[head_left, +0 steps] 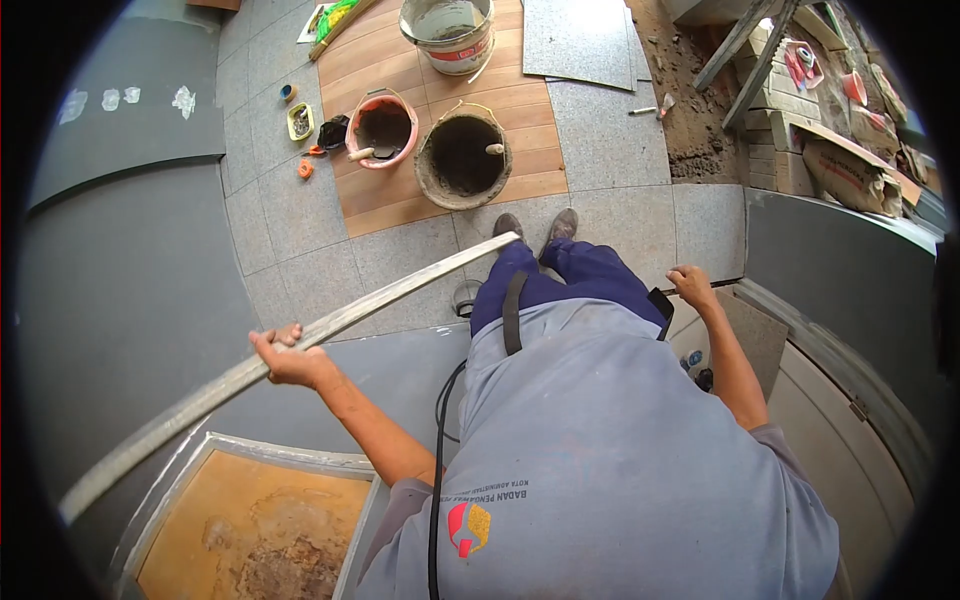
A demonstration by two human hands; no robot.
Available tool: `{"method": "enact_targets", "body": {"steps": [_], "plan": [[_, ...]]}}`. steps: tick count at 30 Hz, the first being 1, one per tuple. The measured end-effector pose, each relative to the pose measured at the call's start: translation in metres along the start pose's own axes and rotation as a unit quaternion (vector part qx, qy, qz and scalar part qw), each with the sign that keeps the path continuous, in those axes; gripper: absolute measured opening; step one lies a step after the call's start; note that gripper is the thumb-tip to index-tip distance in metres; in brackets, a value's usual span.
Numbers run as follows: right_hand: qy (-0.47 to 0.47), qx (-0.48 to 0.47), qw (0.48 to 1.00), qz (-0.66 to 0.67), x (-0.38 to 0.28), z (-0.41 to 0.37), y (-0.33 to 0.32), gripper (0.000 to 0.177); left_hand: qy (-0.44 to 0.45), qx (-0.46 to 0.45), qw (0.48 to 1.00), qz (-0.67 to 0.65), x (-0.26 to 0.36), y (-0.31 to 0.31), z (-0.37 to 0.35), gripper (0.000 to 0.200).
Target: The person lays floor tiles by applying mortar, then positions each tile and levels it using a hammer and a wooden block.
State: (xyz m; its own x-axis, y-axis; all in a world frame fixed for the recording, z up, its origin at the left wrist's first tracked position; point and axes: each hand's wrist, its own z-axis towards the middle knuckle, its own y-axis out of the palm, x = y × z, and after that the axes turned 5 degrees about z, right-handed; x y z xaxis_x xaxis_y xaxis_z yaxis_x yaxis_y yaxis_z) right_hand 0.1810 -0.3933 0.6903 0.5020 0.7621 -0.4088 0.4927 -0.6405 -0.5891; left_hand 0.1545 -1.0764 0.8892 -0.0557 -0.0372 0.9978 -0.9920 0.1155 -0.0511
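Note:
My left hand [290, 358] is closed around a long, pale straight bar [365, 305], its surface smeared with white. The bar slants from the lower left to a point by my shoes, where its far end rests near one trouser leg. Out to the right, my right hand [692, 287] hangs beside my hip with its fingers curled in, and I see nothing in it. In front of my shoes stand a dark bucket [430, 185] with a tool handle inside and a pink-rimmed bucket [352, 135] with a wooden-handled tool across it.
A white bucket [463, 55] stands farther ahead on wood-look tiles [370, 205]. Grey tile sheets [580, 45] lie right of it, near bare soil [690, 140]. Left are a yellow tub [293, 128] and an orange item [305, 169]. A stained panel [190, 500] is at lower left.

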Motion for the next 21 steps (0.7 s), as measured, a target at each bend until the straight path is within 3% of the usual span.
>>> {"method": "enact_targets", "body": {"steps": [9, 21], "plan": [[-0.029, 0.010, 0.998, -0.049, 0.074, 0.043, -0.022, 0.038, -0.070, -0.231, 0.969, -0.058, 0.024, 0.102, -0.117, 0.033], [0.005, 0.029, 0.999, -0.018, 0.133, 0.042, -0.002, 0.036, -0.091, -0.348, 0.930, -0.077, 0.029, 0.157, -0.181, 0.030]]}}
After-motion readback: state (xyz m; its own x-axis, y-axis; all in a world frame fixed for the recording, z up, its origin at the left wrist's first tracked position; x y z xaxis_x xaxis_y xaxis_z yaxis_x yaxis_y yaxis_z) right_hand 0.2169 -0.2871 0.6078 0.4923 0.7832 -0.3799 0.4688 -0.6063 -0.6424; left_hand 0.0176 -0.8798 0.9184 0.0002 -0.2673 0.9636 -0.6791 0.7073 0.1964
